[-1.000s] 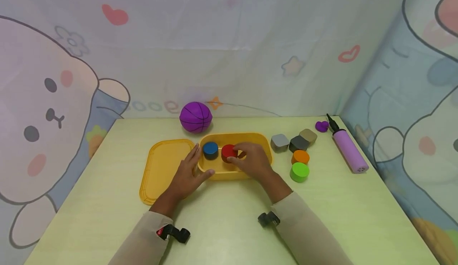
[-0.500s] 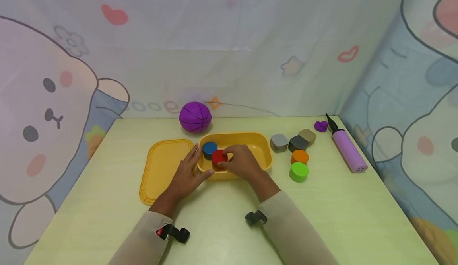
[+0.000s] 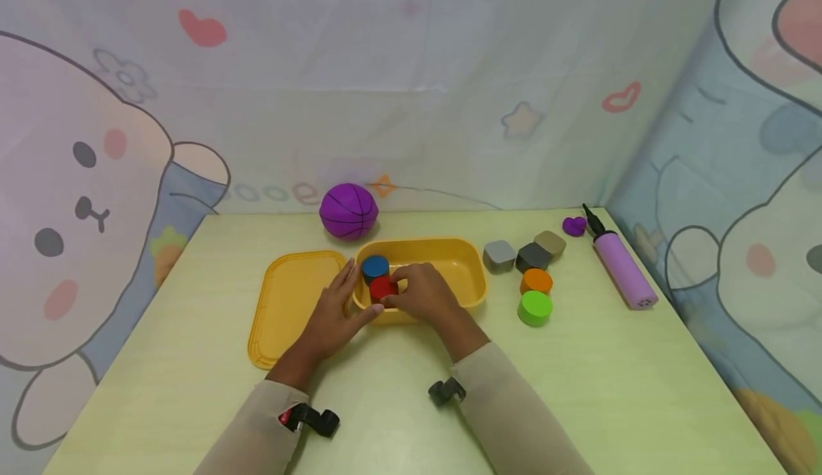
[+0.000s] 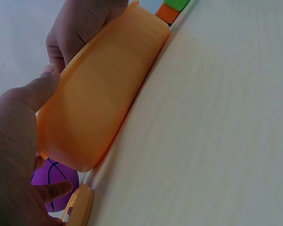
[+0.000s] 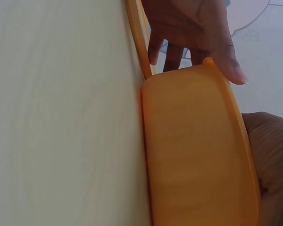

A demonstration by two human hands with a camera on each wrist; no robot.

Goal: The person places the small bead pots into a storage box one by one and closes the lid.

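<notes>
A yellow box (image 3: 449, 314) stands on the table, with a blue round block (image 3: 375, 268) inside at its left end. My right hand (image 3: 424, 295) reaches into the box and pinches a red round block (image 3: 382, 287) just in front of the blue one. My left hand (image 3: 330, 318) rests against the box's left end, fingers straight, thumb at the near rim. In the left wrist view the box wall (image 4: 99, 89) hides the blocks and the right fingertips. The right wrist view shows the left thumb (image 5: 228, 63) along the rim.
A yellow lid (image 3: 292, 304) lies left of the box. Behind stands a purple ball (image 3: 349, 211). To the right are grey (image 3: 499, 256), dark grey (image 3: 532, 257), tan (image 3: 550, 244), orange (image 3: 536, 281) and green (image 3: 535, 308) blocks, a purple pump (image 3: 623, 268) and a small purple piece (image 3: 574, 226).
My right hand has moved the red block left and toward me inside the box, from beside the blue block to in front of it. My left hand has stayed in place.
</notes>
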